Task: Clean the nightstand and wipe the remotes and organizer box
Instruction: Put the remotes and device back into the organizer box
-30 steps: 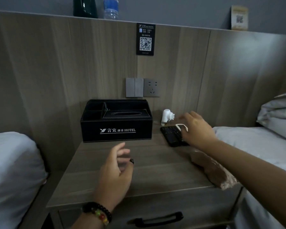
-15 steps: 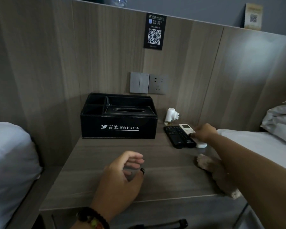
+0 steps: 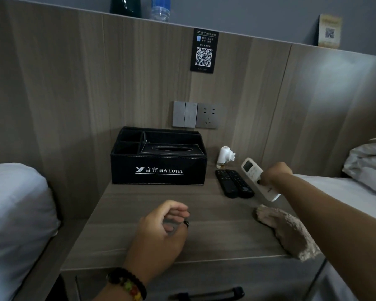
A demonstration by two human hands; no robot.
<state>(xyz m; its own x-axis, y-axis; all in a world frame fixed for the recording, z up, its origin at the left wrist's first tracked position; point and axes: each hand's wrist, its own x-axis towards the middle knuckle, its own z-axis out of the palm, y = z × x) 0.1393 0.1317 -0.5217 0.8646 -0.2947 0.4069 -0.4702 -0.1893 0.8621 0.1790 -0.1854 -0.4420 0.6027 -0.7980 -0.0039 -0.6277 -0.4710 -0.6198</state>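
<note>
Nearest us, left hand: our left hand (image 3: 161,233) hovers over the front middle of the nightstand (image 3: 122,242), fingers loosely curled and holding nothing.
Front right, cloth: a crumpled brownish rag (image 3: 289,231) lies at the nightstand's front right corner, under our right forearm; neither hand touches it.
Farther right, right hand: our right hand (image 3: 275,173) has its fingers curled round the white remote (image 3: 257,177), gripping it about mid-length; the screen end points up and away to the left, the lower end tilts back toward the rag.
Key relation: we judge the rag lies just in front of the held remote, below our right forearm, and the free left hand is the one able to fetch it, with a reach to the right.
Beside it: two black remotes (image 3: 233,183) lie flat side by side, just left of the white one, long axes running front to back.
Behind them: a small white plug-in device (image 3: 224,155) stands near the wall panel.
Back left: the black organizer box (image 3: 159,168) sits against the headboard, well apart from both hands.
</note>
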